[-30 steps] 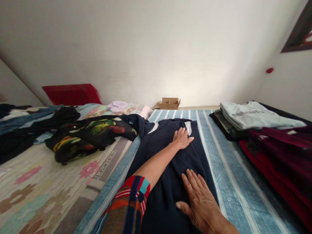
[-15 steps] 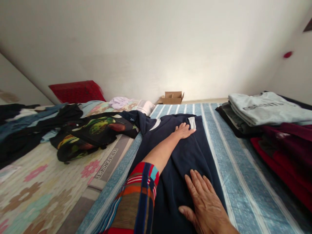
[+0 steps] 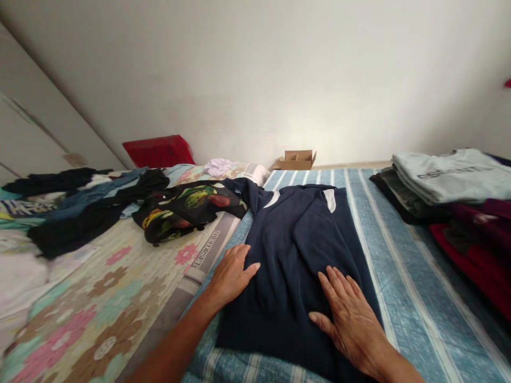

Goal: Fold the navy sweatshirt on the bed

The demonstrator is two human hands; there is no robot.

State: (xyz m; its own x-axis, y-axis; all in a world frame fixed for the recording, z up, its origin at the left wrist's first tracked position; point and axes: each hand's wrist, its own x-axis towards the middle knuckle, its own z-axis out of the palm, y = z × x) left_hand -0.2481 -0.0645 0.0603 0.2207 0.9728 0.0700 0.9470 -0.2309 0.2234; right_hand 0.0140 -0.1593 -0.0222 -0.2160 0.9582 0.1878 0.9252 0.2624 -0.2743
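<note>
A navy blue long-sleeved top (image 3: pixel 279 266) with white patches near its upper end lies spread over a blue striped bed sheet (image 3: pixel 403 282). One of its sleeves is folded in across the body; the other side reaches left toward a dark patterned garment. At the top's left edge is my left hand (image 3: pixel 231 274), fingers apart and holding nothing. My right hand (image 3: pixel 349 314) rests flat on the lower right of the fabric, its fingers stretched out and the thumb spread.
To the right stand stacks of folded clothes, with a grey sweatshirt (image 3: pixel 447 175) and a maroon garment (image 3: pixel 483 226). On the left, a black printed garment (image 3: pixel 195 205) and heaped clothes (image 3: pixel 99 202) lie on a floral cover (image 3: pixel 131 298). A cardboard box (image 3: pixel 297 159) sits by the wall.
My left hand has drawn back from the top's upper right, near the white patch, to its left edge. My right hand stays flat on the fabric. The view has turned left.
</note>
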